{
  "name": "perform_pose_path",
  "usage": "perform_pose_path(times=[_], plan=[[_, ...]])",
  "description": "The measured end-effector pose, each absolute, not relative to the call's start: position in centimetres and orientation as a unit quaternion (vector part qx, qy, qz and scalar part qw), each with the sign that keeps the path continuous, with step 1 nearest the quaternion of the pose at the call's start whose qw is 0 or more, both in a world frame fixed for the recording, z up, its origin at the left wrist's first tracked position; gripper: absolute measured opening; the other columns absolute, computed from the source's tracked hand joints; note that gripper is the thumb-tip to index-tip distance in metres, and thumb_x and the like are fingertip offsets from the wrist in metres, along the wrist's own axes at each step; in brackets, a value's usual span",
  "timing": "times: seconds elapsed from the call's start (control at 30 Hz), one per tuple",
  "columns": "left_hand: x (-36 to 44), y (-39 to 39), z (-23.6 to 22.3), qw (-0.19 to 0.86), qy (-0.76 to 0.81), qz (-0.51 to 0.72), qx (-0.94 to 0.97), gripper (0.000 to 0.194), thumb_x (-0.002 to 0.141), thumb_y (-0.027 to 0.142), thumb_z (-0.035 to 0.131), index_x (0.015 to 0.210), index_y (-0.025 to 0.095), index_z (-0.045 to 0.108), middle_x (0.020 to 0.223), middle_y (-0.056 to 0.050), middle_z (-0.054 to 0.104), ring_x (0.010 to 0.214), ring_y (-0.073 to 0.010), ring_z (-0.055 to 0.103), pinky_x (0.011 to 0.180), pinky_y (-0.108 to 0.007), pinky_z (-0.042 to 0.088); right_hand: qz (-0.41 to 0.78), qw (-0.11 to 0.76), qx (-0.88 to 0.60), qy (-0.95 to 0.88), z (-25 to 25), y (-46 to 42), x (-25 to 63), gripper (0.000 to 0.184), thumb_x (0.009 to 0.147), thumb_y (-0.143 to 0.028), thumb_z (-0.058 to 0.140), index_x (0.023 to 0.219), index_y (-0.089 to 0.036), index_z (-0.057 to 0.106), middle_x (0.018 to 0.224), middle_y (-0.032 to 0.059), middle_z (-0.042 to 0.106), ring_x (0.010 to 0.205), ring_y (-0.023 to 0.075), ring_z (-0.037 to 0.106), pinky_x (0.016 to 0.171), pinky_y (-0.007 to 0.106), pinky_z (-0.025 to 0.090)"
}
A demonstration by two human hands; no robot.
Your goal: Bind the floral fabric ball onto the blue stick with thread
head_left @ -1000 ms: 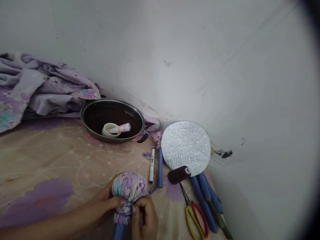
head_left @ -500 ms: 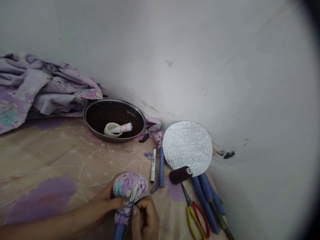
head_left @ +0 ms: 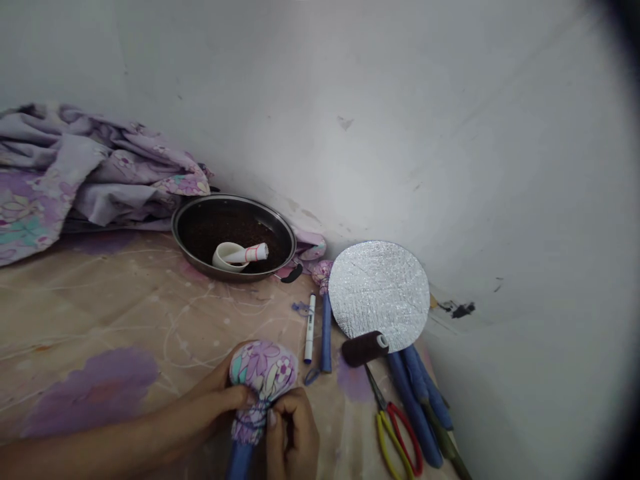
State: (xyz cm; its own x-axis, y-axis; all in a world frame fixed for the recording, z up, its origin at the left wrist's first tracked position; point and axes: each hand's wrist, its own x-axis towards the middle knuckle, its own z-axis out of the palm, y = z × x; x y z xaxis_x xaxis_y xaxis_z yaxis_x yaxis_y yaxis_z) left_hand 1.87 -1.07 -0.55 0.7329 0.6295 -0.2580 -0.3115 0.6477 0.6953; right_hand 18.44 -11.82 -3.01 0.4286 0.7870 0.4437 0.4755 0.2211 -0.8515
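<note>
A padded mallet [head_left: 265,368] has a round head covered in purple floral cloth, gathered and bound with dark thread above a blue-wrapped handle [head_left: 241,460]. My left hand [head_left: 223,397] is closed around the cloth head and neck, its thumb pressing just under the bulge. At the neck's right side, my right hand [head_left: 295,433] is closed in a pinch against the thread binding. What sits between those fingertips is too small to make out. The lower end of the handle runs out of view.
A pan [head_left: 235,275] holds a white cup [head_left: 220,259] with a rolled item. Nearby lie floral cloth [head_left: 100,180], a marker [head_left: 310,330], another blue-handled mallet [head_left: 327,333], a silver disc [head_left: 380,287], a dark thread spool [head_left: 363,349], scissors [head_left: 395,433] and blue-wrapped sticks [head_left: 413,413].
The view has shifted slightly, so the surroundings sit a little further right. Both hands stay at the bound neck of the mallet with nearly the same hold.
</note>
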Motion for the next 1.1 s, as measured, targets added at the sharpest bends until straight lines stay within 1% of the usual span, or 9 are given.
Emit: perform_pose_path(times=[0.17, 0.3, 0.37, 0.43, 0.6, 0.73, 0.9, 1.0, 1.1], plan=[[2.8, -1.4, -0.3, 0.856, 0.299, 0.304, 0.291, 0.076, 0.078, 0.022, 0.098, 0.153, 0.033, 0.088, 0.121, -0.002, 0.092, 0.118, -0.0329, 0.079, 0.097, -0.039, 0.060, 0.148, 0.586, -0.616, -0.505, -2.9, -11.9, 18.4, 0.052, 0.136, -0.059, 0.059, 0.096, -0.031, 0.074, 0.085, -0.0007, 0.070, 0.072, 0.0234, 0.067, 0.069, 0.031, 0.056], [3.7, -1.3, -1.6, 0.852, 0.319, 0.317, 0.268, 0.086, 0.070, 0.025, 0.103, 0.154, 0.033, 0.086, 0.124, -0.003, 0.095, 0.123, -0.0361, 0.082, 0.102, -0.042, 0.062, 0.152, 0.593, -0.615, -0.497, -2.9, -11.9, 18.4, 0.052, 0.137, -0.061, 0.058, 0.098, -0.031, 0.073, 0.085, -0.0013, 0.068, 0.072, 0.0232, 0.067, 0.070, 0.031, 0.056], [3.8, -1.3, -2.0, 0.853, 0.312, 0.323, 0.267, 0.095, 0.072, 0.029, 0.106, 0.163, 0.036, 0.082, 0.134, -0.005, 0.095, 0.131, -0.0390, 0.082, 0.105, -0.044, 0.063, 0.159, 0.592, -0.614, -0.498, -3.0, -11.9, 18.5, 0.051, 0.137, -0.060, 0.057, 0.098, -0.031, 0.073, 0.085, -0.0011, 0.068, 0.073, 0.0234, 0.067, 0.069, 0.031, 0.057], [3.7, -1.3, -2.1, 0.852, 0.309, 0.329, 0.264, 0.098, 0.071, 0.030, 0.108, 0.165, 0.037, 0.080, 0.136, -0.005, 0.095, 0.128, -0.0389, 0.083, 0.105, -0.044, 0.063, 0.162, 0.586, -0.616, -0.500, -3.0, -11.9, 18.6, 0.051, 0.137, -0.058, 0.056, 0.098, -0.031, 0.073, 0.085, -0.0011, 0.068, 0.072, 0.0237, 0.066, 0.069, 0.031, 0.056], [3.0, -1.7, -1.4, 0.835, 0.309, 0.347, 0.295, 0.087, 0.081, 0.029, 0.109, 0.163, 0.037, 0.081, 0.139, -0.005, 0.095, 0.140, -0.0386, 0.081, 0.112, -0.043, 0.062, 0.160, 0.583, -0.632, -0.484, -3.0, -11.8, 18.6, 0.051, 0.136, -0.058, 0.060, 0.094, -0.030, 0.073, 0.083, -0.0004, 0.068, 0.072, 0.0249, 0.066, 0.069, 0.032, 0.057], [2.6, -1.8, -0.7, 0.816, 0.316, 0.355, 0.329, 0.082, 0.087, 0.031, 0.108, 0.165, 0.038, 0.082, 0.143, -0.004, 0.096, 0.144, -0.0381, 0.079, 0.116, -0.041, 0.061, 0.176, 0.581, -0.639, -0.473, -2.8, -11.7, 18.6, 0.056, 0.135, -0.065, 0.059, 0.093, -0.030, 0.073, 0.082, -0.0006, 0.067, 0.072, 0.0245, 0.066, 0.068, 0.031, 0.056], [2.9, -1.4, 0.6, 0.818, 0.352, 0.336, 0.307, 0.092, 0.074, 0.031, 0.109, 0.162, 0.035, 0.081, 0.136, -0.004, 0.096, 0.144, -0.0403, 0.081, 0.116, -0.043, 0.064, 0.191, 0.565, -0.637, -0.489, -1.6, -11.5, 19.1, 0.057, 0.134, -0.071, 0.061, 0.096, -0.030, 0.074, 0.080, -0.0025, 0.065, 0.068, 0.0223, 0.062, 0.065, 0.030, 0.053], [2.9, -1.2, 1.5, 0.817, 0.363, 0.321, 0.313, 0.096, 0.075, 0.033, 0.109, 0.166, 0.033, 0.079, 0.140, -0.005, 0.096, 0.155, -0.0441, 0.077, 0.126, -0.047, 0.063, 0.181, 0.555, -0.625, -0.519, -0.7, -11.4, 19.5, 0.052, 0.133, -0.068, 0.066, 0.097, -0.031, 0.074, 0.079, -0.0030, 0.066, 0.065, 0.0219, 0.060, 0.061, 0.029, 0.051], [2.8, -1.2, 1.7, 0.812, 0.369, 0.327, 0.312, 0.096, 0.073, 0.033, 0.110, 0.164, 0.032, 0.079, 0.142, -0.005, 0.096, 0.154, -0.0455, 0.077, 0.126, -0.047, 0.063, 0.173, 0.551, -0.622, -0.529, -0.7, -11.4, 19.8, 0.048, 0.132, -0.062, 0.069, 0.095, -0.031, 0.074, 0.080, -0.0024, 0.068, 0.065, 0.0220, 0.061, 0.062, 0.029, 0.053]])
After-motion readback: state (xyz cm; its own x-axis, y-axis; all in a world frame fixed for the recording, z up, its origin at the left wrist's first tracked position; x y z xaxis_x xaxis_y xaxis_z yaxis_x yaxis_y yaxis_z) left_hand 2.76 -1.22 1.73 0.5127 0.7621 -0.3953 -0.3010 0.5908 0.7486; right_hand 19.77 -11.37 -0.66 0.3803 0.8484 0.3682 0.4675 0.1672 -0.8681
